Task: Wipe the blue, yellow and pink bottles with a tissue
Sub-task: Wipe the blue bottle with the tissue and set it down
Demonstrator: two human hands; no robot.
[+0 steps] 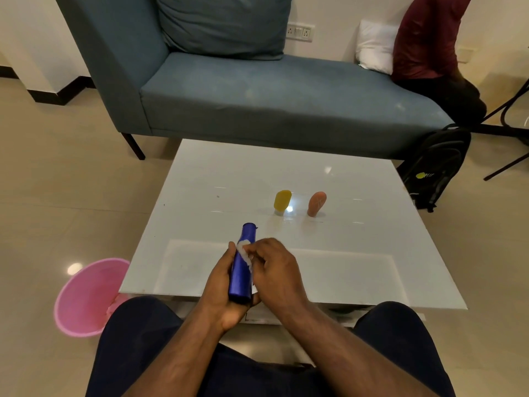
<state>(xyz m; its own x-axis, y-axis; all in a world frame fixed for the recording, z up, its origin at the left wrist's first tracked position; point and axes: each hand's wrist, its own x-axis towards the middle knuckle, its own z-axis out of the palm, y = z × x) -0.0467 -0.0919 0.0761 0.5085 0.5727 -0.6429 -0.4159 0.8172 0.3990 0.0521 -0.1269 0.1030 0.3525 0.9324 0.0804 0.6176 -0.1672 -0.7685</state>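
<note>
My left hand (221,287) grips the blue bottle (242,270) from below, holding it over the near edge of the white table (329,262) with its cap pointing away from me. A small white tissue (244,253) is pressed against the bottle's upper side by my right hand (276,266). Farther out on the table the yellow bottle (282,202) stands on its cap. The pink bottle (316,203) stands just right of it. Neither hand touches those two.
A pink bin (86,296) sits on the floor left of the table. A blue sofa (257,90) lies beyond the table, with a person in a maroon top (423,41) seated at its right end. A black backpack (435,164) leans at the table's far right corner.
</note>
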